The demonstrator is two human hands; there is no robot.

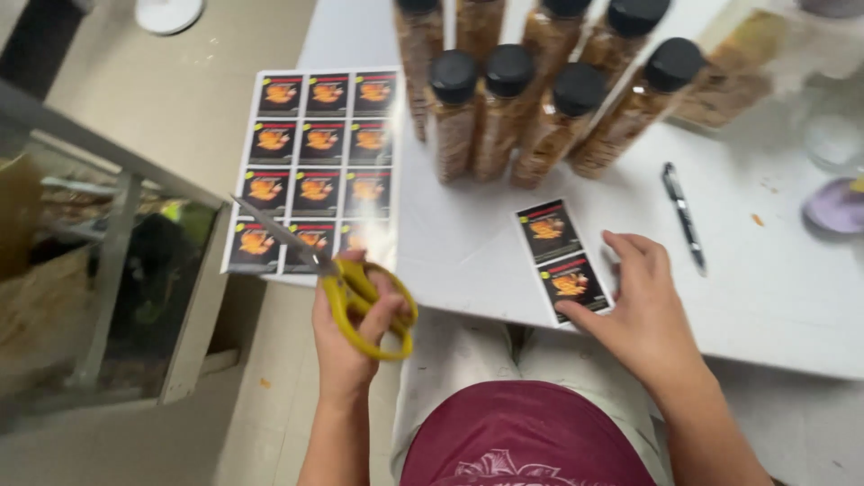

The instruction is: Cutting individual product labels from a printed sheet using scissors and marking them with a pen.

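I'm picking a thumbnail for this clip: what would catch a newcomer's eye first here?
The yellow-handled scissors in the left hand, blades over the sheet of dark labels at the white table's left edge. Next, the cluster of black-capped bottles with brownish contents at the table's far side. The right hand touches a cut strip of two labels near the front edge.

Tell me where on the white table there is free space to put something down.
The widest bare patch of the white table lies right of the pen. A smaller one sits between the label sheet and the cut strip of two labels, in front of the bottles. The back is crowded with bottles. The left hand holds yellow scissors; the right hand touches the strip.
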